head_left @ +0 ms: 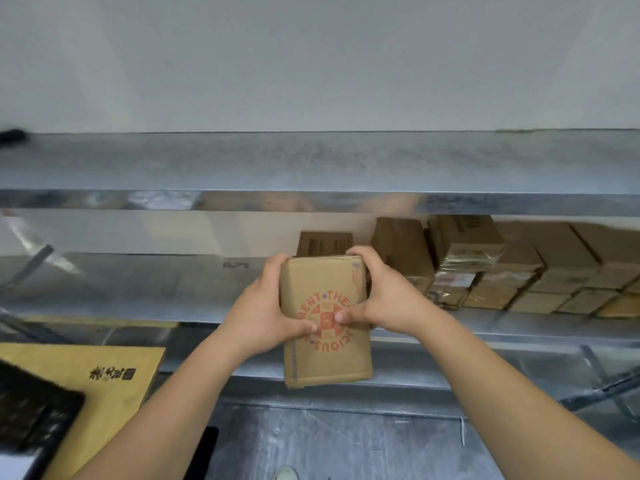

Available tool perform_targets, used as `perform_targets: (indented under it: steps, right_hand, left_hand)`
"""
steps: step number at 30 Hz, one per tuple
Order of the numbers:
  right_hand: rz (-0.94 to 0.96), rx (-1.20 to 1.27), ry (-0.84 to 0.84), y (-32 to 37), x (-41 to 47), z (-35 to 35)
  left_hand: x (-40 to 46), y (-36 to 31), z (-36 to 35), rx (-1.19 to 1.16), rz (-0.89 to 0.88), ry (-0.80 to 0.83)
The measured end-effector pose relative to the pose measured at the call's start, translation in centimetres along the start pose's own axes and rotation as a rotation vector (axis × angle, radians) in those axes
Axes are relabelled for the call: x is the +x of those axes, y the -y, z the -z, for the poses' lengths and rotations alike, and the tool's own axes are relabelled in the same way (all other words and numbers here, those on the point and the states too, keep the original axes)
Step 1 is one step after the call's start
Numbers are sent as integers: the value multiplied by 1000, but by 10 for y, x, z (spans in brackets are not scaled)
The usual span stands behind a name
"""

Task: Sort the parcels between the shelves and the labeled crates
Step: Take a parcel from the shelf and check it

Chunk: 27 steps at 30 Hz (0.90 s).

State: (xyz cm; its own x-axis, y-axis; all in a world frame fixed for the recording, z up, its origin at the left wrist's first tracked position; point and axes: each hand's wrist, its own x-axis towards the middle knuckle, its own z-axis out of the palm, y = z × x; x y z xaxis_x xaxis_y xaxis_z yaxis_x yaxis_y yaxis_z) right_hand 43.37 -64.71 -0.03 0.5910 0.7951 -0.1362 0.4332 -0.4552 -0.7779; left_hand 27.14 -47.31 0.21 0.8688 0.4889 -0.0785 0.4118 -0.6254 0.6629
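While both bare forearms reach forward, the left hand [261, 306] and right hand [384, 296] grip a flat, rectangular cardboard parcel [325, 327] from either side, fingers [360, 252] curled over its far top edge and thumbs pressed on the red circular print on its face. The parcel is held upright at the front edge of the grey, speckled metal shelf [138, 285], in front of a small brown box [323, 242]. Toward the shelf's right end sit stacked brown cartons [540, 268], some taped with glossy film.
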Motion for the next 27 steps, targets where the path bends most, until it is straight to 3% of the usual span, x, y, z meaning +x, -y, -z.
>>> perform_targets:
  steps: [5, 16, 21, 25, 27]
  right_hand:
    - [57, 136, 71, 25, -29, -14]
    - [89, 91, 129, 99, -50, -71]
    - [85, 160, 279, 120, -47, -106]
    - [169, -28, 353, 143, -41, -151]
    - [153, 60, 348, 159, -42, -176]
  left_hand:
    - [-50, -1, 13, -78, 7, -85]
    - [-131, 32, 61, 6, 114, -191]
    - [-169, 68, 82, -3, 228, -182]
    - [-202, 103, 103, -52, 195, -157]
    - [-220, 122, 115, -51, 184, -194]
